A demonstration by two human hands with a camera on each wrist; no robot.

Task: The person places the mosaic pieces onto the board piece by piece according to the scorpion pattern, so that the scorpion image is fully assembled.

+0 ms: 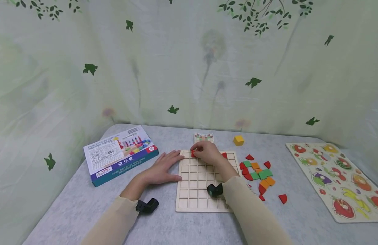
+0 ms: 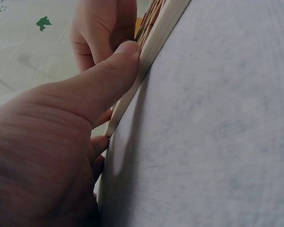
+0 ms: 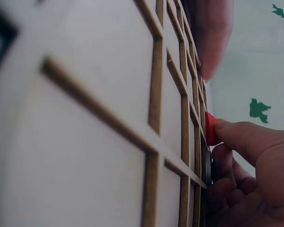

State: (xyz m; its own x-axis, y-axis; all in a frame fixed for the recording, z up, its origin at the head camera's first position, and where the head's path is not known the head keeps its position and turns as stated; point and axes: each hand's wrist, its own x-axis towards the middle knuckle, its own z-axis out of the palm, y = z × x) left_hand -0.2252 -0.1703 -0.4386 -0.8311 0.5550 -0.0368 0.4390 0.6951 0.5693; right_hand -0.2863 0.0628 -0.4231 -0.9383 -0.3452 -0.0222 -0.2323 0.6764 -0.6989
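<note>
A wooden grid board point(image 1: 193, 194) lies on the table under both hands. My left hand point(image 1: 162, 168) rests at its left edge with fingers spread; in the left wrist view the thumb point(image 2: 109, 71) presses against the board's side. At the far row of squares, my right hand point(image 1: 209, 153) pinches a small red piece point(image 3: 210, 128) between thumb and fingers. Another red piece point(image 1: 224, 155) sits in the same row, farther right. Just behind the board is a small pattern card point(image 1: 204, 137) with coloured squares.
Loose red, green and orange pieces point(image 1: 263, 175) lie scattered right of the board. A yellow cube point(image 1: 239, 140) stands behind them. At the left is a boxed bead set point(image 1: 121, 153); a fruit puzzle board point(image 1: 325, 190) lies far right. A printed curtain point(image 1: 189, 68) hangs behind the table.
</note>
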